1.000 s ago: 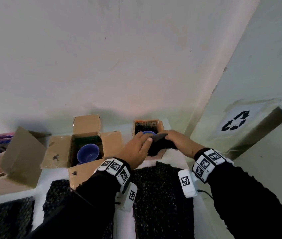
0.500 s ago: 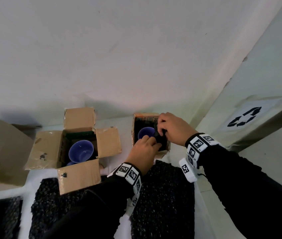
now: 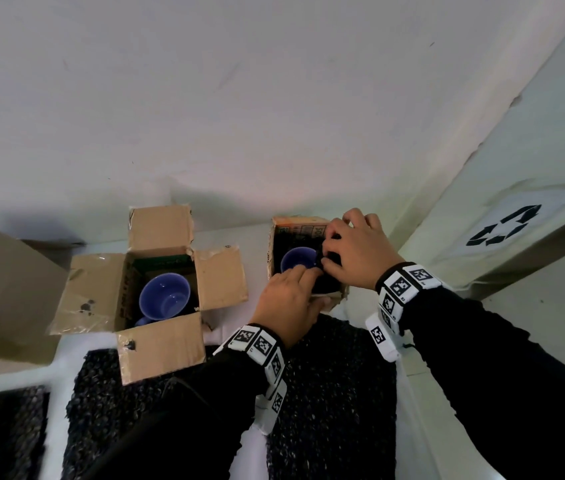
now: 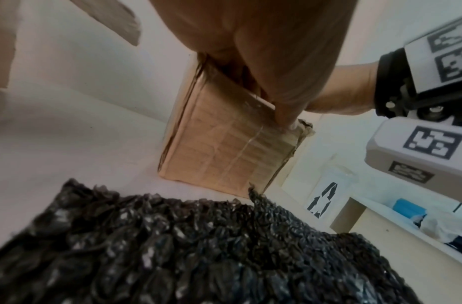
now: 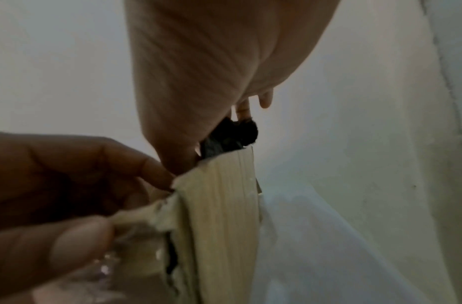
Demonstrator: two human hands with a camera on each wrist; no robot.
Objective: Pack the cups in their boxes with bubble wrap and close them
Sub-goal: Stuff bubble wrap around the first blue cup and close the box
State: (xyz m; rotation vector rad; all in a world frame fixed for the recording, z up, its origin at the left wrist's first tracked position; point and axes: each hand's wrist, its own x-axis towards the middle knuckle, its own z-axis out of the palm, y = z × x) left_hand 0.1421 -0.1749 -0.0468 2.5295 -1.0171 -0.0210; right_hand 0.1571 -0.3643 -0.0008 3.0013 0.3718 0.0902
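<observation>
Bubble wrap (image 3: 326,268), pinched in the right hand (image 3: 357,254), is best tucked beside the blue cup (image 3: 297,259) while the small box (image 3: 300,227) is steadied by the curled left hand (image 3: 288,306).

black bubble wrap (image 3: 326,271) now pushed down inside small box (image 3: 303,227), both hands lowered onto it

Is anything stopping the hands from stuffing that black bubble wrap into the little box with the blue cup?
Nothing visible. Both the left hand and right hand already press the black bubble wrap into the open box, beside the blue cup.
</observation>
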